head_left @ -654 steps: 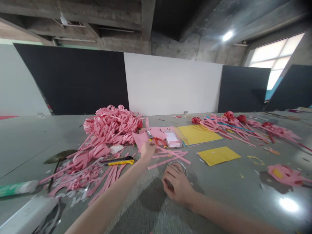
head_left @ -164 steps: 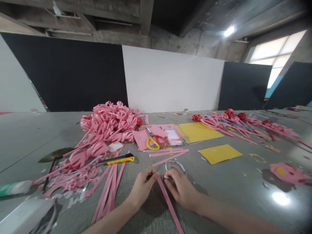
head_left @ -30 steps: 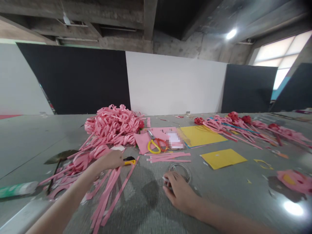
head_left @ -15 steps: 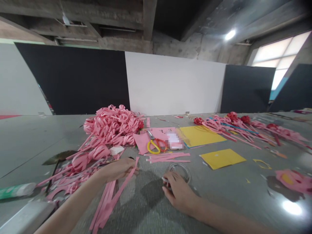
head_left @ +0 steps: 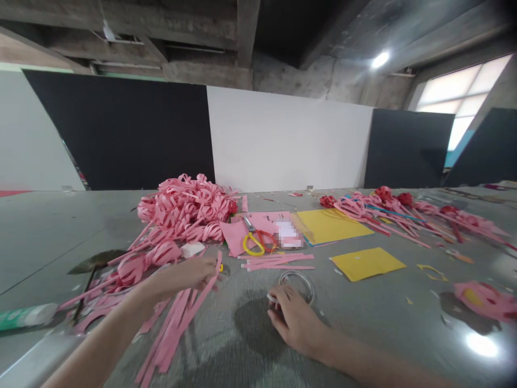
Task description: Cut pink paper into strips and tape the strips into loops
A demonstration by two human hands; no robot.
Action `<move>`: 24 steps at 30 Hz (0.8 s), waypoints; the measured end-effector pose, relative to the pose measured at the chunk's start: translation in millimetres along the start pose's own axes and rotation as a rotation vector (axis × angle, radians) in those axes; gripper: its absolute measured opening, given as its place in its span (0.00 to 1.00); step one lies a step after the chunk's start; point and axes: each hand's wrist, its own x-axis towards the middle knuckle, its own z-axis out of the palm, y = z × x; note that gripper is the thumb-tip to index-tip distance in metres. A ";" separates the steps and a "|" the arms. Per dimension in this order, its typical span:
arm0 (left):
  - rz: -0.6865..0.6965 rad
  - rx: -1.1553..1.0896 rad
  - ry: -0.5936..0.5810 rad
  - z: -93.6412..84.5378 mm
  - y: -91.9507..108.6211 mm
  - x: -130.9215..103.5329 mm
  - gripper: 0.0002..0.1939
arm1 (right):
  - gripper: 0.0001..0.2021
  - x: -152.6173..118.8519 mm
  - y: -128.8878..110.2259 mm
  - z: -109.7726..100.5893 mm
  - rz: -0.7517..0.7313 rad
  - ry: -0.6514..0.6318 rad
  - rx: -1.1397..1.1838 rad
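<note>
My left hand (head_left: 202,274) is closed on a pink paper strip (head_left: 210,285), whose short upper end sticks up past the fingers. Something small and yellow (head_left: 221,267) shows at those fingertips; I cannot make out what it is. Below the hand, a bundle of pink strips (head_left: 172,339) lies on the table. My right hand (head_left: 297,318) rests with curled fingers on a pale tape roll (head_left: 310,288), covering its near side. A small white bit (head_left: 270,297) shows at the right fingertips. Between the hands is bare grey tabletop in shadow.
Scissors (head_left: 253,245) with yellow and red handles lie on pink paper beside a phone (head_left: 288,235). More pink strips (head_left: 278,262) lie before them. Curled pink paper (head_left: 186,207) is heaped at left. Yellow sheets (head_left: 367,264) and paper flowers (head_left: 383,210) are at right.
My left hand has moved a little left, taking the pink strip with it. The strips below have shifted slightly left. My right hand stays by the tape roll.
</note>
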 end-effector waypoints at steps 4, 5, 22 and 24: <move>0.067 -0.803 -0.473 -14.6 25.3 -11.6 0.09 | 0.11 -0.8 0.9 1.2 -0.019 0.023 0.004; 0.056 -0.961 -0.487 -11.8 30.9 -12.4 0.08 | 0.11 -1.0 1.2 1.7 -0.022 0.029 0.004; 0.082 -0.639 -0.093 143.8 40.8 -10.1 0.03 | 0.04 6.1 14.5 4.6 0.196 0.278 0.059; 0.125 -0.575 -0.078 143.7 41.5 -12.1 0.04 | 0.04 7.5 16.4 4.7 0.218 0.270 0.134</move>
